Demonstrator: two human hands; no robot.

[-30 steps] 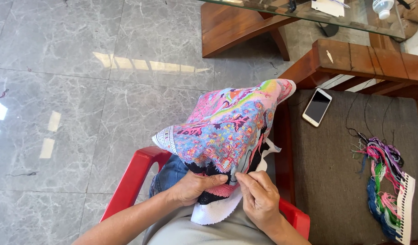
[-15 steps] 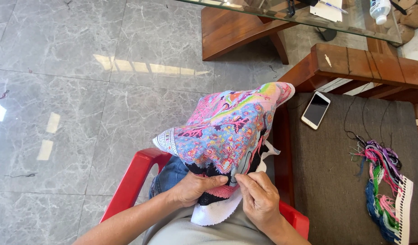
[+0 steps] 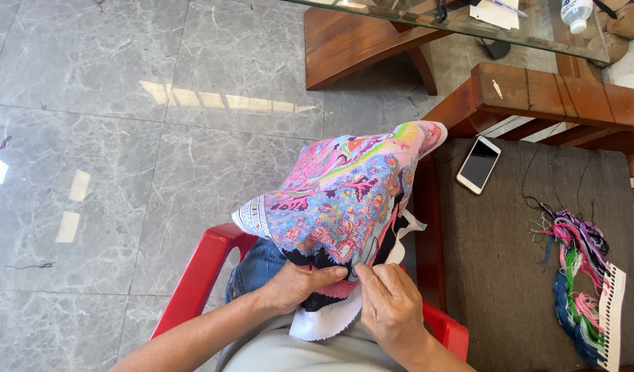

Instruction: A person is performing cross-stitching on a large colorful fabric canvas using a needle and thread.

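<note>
**Both hands on embroidered cloth, seated in red chair**

Left hand [image 3: 299, 284]: fingers curled over the near, dark part of the embroidered cloth [image 3: 344, 196], thumb on top, gripping the fabric. Forearm enters from the bottom edge of the view.

Right hand [image 3: 392, 303]: just beside the left, fingertips pinched together at the cloth's near edge, pressing a fold of fabric. Needle or thread between the fingertips: cannot tell, too small.

Cloth: draped over the lap, rising in a hump away from the body toward the far right. Mostly filled with pink, blue and multicolour stitching; black patch near the hands; bare white canvas hanging at the near end, below the hands, and a white strip at the right side. Blue jeans visible under it.

Red plastic chair [image 3: 200, 279]: arms showing at left and right of the lap, on grey marble floor [image 3: 124, 138].

Seat cushion [image 3: 523, 269], dark grey, on a wooden frame at right: white phone [image 3: 478, 164] face up near its far left corner; bundle of coloured threads [image 3: 578, 275] on a white card toward its right edge, well apart from both hands.

Glass table [image 3: 461, 21] along the top edge of the view, with a bottle on it.
</note>
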